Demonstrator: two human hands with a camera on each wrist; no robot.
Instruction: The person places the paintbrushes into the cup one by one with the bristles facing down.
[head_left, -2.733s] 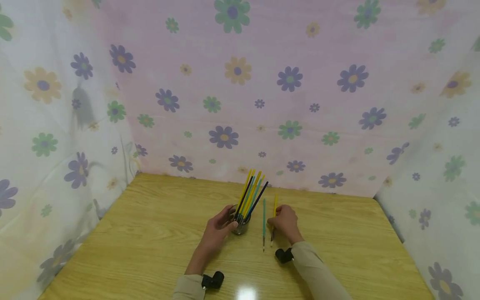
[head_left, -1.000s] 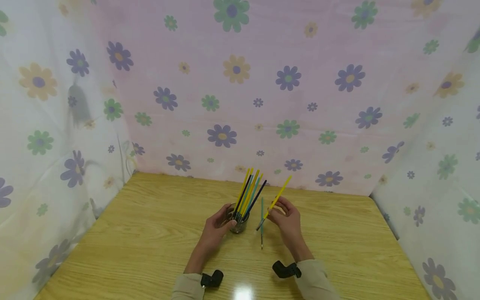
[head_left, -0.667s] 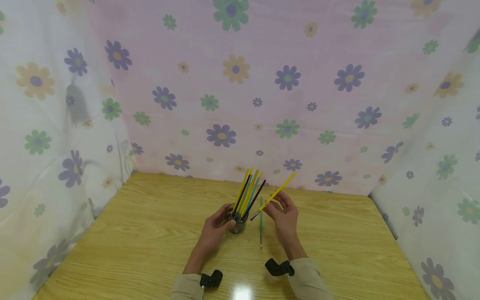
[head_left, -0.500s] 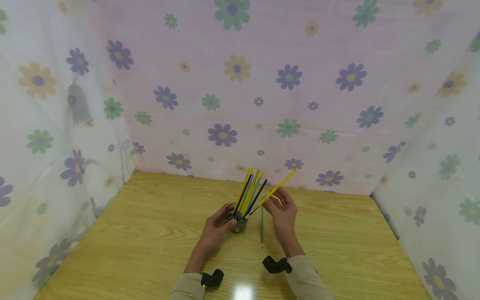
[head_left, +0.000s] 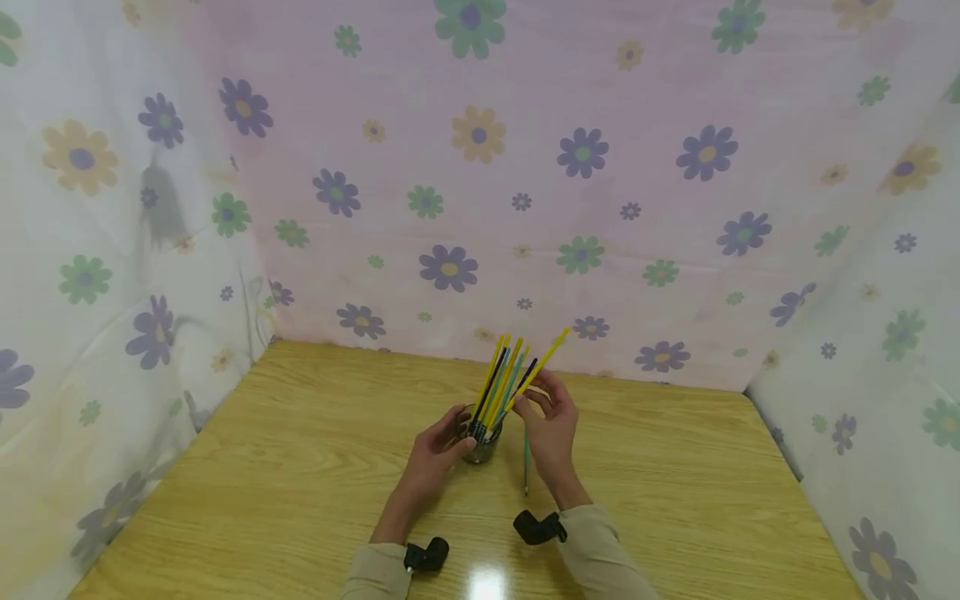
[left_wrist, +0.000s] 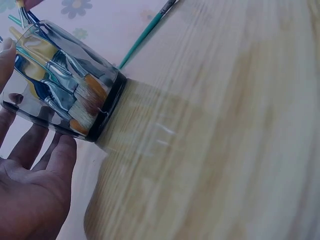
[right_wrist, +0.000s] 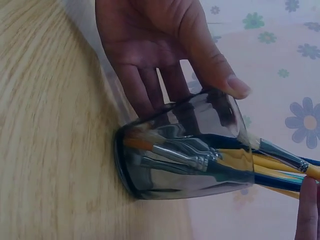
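My left hand holds a clear glass upright on the table, thumb on the near side and fingers behind. Several yellow, teal and dark blue paintbrushes stand in it, bristles down. Between thumb and fingers my right hand pinches a yellow paintbrush, tilted with its handle up to the right. In the right wrist view its pale bristles and metal ferrule are at the rim of the glass, just inside the mouth. A teal paintbrush lies on the table beneath the right hand, partly hidden by it.
The wood-grain table meets a flower-printed cloth at the back and both sides. Black wrist cameras sit on both forearms. A bright light reflection shows near the front edge.
My right hand has lifted the yellow paintbrush off the table, tilted it and carried it left until its bristles reached the glass. The left hand has stayed on the glass.
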